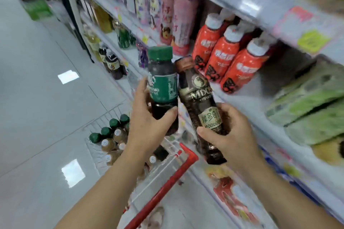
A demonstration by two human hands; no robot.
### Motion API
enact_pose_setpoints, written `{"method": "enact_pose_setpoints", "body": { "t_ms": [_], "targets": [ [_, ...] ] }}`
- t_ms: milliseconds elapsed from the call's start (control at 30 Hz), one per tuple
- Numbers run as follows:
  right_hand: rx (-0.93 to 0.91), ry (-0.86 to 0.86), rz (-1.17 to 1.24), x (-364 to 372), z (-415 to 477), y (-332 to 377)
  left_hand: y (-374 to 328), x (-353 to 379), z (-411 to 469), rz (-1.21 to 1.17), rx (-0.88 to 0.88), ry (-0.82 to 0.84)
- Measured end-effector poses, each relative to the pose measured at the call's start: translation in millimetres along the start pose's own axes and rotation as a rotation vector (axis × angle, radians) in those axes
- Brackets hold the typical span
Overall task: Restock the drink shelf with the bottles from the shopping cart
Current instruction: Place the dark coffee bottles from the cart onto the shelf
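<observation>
My left hand [149, 121] grips a dark bottle with a green cap and green label [162, 78], held upright. My right hand [232, 135] grips a brown coffee bottle with a brown cap [197, 96], tilted with its top leaning left, beside the green one. Both are raised in front of the drink shelf [247, 95], just left of a row of orange bottles with white caps [223, 55]. Below, the shopping cart [171, 178] with a red handle holds several more bottles [111, 135], some green-capped, some white-capped.
Tall pink bottles [178, 24] and colourful cartons stand farther back on the shelves. Green packs [307, 102] lie on the shelf at right. Dark bottles [113, 65] fill lower shelves at left. A shiny tiled aisle floor [37, 98] stretches to the left.
</observation>
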State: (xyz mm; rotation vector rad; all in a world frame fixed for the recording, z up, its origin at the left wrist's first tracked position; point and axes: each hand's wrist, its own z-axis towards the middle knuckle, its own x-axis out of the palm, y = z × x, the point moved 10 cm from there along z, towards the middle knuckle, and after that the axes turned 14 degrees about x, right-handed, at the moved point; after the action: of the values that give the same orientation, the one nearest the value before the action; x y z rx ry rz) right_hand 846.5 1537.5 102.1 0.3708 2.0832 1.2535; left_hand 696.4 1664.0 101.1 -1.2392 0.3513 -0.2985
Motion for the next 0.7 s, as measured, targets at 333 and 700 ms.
{"method": "enact_pose_setpoints", "body": {
  "t_ms": [333, 700],
  "targets": [
    [-0.278, -0.238, 0.114, -209.2, -154.2, 72.6, -256.7, 118.4, -42.9, -0.125, 0.648, 0.162],
    [-0.34, -0.81, 0.343, -405.8, -304.4, -18.5, -384.0, 309.5, -151.0, -0.02, 1.23, 0.445]
  ]
}}
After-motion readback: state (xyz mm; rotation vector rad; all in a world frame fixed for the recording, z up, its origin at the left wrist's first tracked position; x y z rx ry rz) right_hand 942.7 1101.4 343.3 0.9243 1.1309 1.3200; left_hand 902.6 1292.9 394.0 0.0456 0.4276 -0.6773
